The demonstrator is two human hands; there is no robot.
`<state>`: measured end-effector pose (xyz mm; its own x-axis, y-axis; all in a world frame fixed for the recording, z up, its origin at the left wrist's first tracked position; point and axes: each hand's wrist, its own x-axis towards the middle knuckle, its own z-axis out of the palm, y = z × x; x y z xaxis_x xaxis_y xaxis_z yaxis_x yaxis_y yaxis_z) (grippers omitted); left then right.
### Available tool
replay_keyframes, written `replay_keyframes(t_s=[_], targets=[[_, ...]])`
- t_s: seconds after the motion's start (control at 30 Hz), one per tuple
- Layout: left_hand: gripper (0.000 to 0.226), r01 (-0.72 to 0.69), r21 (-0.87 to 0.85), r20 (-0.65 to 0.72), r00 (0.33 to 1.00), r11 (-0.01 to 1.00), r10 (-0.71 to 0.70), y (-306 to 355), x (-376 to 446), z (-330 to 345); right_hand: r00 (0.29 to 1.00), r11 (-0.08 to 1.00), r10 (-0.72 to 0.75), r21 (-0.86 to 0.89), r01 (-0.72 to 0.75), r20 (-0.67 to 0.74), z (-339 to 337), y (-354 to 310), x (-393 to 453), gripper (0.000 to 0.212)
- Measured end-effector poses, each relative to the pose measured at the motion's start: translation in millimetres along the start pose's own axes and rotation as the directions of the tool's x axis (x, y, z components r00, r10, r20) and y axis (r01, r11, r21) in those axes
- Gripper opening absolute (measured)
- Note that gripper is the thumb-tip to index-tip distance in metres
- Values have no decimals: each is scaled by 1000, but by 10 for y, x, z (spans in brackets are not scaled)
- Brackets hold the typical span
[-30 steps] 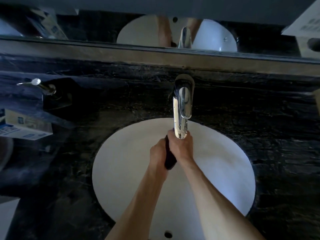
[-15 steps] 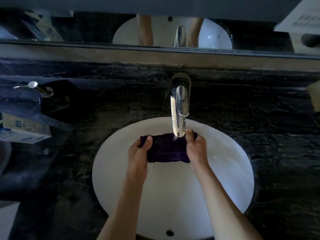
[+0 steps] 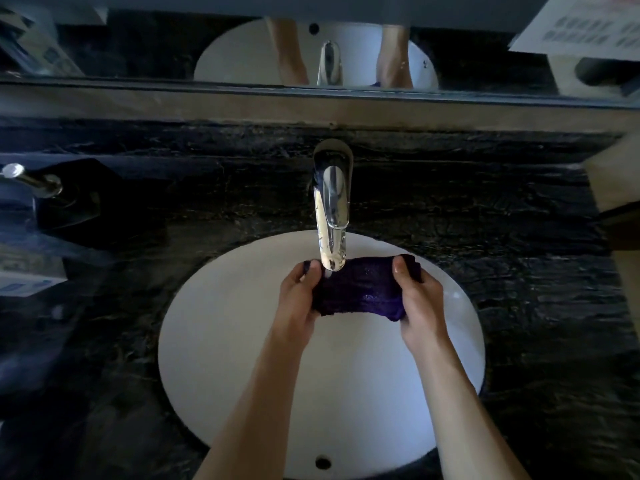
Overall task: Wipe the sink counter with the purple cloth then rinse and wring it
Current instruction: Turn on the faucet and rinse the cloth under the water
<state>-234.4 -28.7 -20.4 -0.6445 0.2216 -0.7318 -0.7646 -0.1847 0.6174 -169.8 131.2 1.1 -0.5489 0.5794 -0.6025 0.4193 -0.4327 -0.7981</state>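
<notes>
The purple cloth [image 3: 360,289] is stretched between my two hands over the white oval sink [image 3: 221,341], just under the tip of the chrome faucet [image 3: 330,209]. My left hand [image 3: 298,299] grips the cloth's left end, thumb on top. At the right end, my right hand [image 3: 419,299] holds it the same way. The cloth looks wet and glistens. The faucet spout hides part of its upper left edge. I cannot tell whether water is running.
Dark marble counter [image 3: 519,289] surrounds the sink. A soap dispenser pump [image 3: 31,181] stands at far left, with a box [image 3: 24,271] below it. A mirror [image 3: 242,46] runs along the back. A wooden edge [image 3: 616,188] sits at far right.
One second ago both hands were bunched together around the cloth under the spout. They have since moved apart, spreading the cloth out flat between them.
</notes>
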Motion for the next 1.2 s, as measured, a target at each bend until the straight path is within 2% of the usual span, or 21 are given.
replay_keyframes(t_s=[0.2,0.4,0.5,0.6,0.67,0.73,0.77,0.8,0.83,0.87,0.9,0.93,0.97,1.0,1.07,1.13,1.17,1.2], targets=[[24,-132,38,-60,989,991,134,271,-189,-270,975,977,177,100,-191,135,313,118,38,25],[21,-195,29,-219,956,980,196,423,-331,-549,951,972,224,26,-235,214,756,220,-25,16],[21,-189,-52,-300,939,981,165,431,-322,-588,949,973,205,54,-224,241,850,166,-75,21],[28,-117,-156,-299,952,981,66,365,-253,-478,930,977,154,90,-194,334,857,58,-193,23],[36,-38,-161,-279,960,986,-9,292,-165,-307,939,993,95,29,-111,329,855,43,-283,20],[58,10,-111,-185,982,994,-30,196,-109,-141,956,995,-34,-82,60,293,878,109,-371,19],[61,-14,-51,-185,983,999,4,144,-50,-88,944,969,-119,-172,178,307,889,170,-415,27],[50,-106,171,-226,964,980,144,53,28,-86,918,909,-203,-283,306,341,901,239,-457,37],[32,-136,264,-232,952,955,200,-15,99,-118,886,814,-279,-398,422,369,910,315,-480,42],[19,-130,156,-202,966,979,160,0,61,-103,863,703,-334,-509,496,379,917,385,-478,43],[18,-135,80,-102,985,988,143,27,-52,-33,860,611,-368,-604,511,355,923,405,-474,42],[24,-205,170,-37,976,964,214,-10,-83,47,868,570,-385,-659,491,314,922,405,-456,40],[29,-217,232,25,976,948,217,-84,-110,107,878,557,-392,-688,465,276,928,400,-435,38],[29,-177,375,-60,975,910,215,-106,-74,136,888,563,-388,-700,440,246,930,411,-398,35],[26,-68,221,-174,979,973,108,-102,-67,187,910,645,-364,-652,398,196,951,405,-311,33],[24,15,39,-182,983,999,-8,-61,-84,177,949,765,-285,-563,312,138,972,335,-221,28],[24,80,-51,-164,983,995,-88,-50,-47,133,965,799,-228,-542,261,129,987,285,-181,24],[24,88,-95,-161,982,992,-103,-16,-67,98,975,815,-176,-536,222,136,1005,250,-137,20]])
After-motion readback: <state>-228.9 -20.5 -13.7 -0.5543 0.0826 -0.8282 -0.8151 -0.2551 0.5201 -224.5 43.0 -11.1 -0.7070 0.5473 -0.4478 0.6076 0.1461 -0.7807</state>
